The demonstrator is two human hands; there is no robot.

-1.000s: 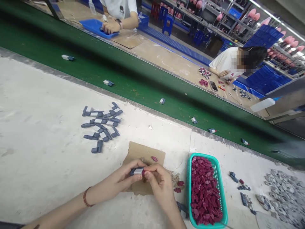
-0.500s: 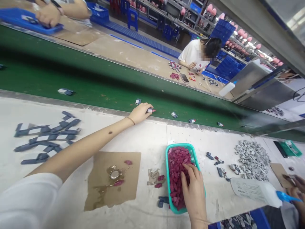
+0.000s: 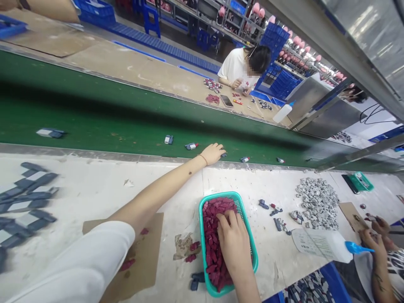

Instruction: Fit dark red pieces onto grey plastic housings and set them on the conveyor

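Note:
My left hand (image 3: 213, 153) reaches far out to the near edge of the green conveyor belt (image 3: 94, 122), fingers loosely spread and holding nothing. A small grey piece with a red tip (image 3: 191, 146) lies on the belt just left of it, and another small piece (image 3: 223, 155) is at its fingertips. My right hand (image 3: 233, 242) lies palm down in the teal basket (image 3: 202, 210), fingers stretched onto the dark red pieces (image 3: 211, 235) that fill it. I see nothing gripped in it.
Grey-blue parts (image 3: 28, 198) are heaped at the left and a cardboard sheet (image 3: 148, 248) lies near me. A grey pile (image 3: 317, 202), a white bottle (image 3: 322, 244) and a co-worker's hands (image 3: 375, 235) are at the right. Another person (image 3: 244, 67) sits across the belt.
My left hand carried the assembled piece from the cardboard to the belt and let go of it. My right hand moved into the basket. The view swung right.

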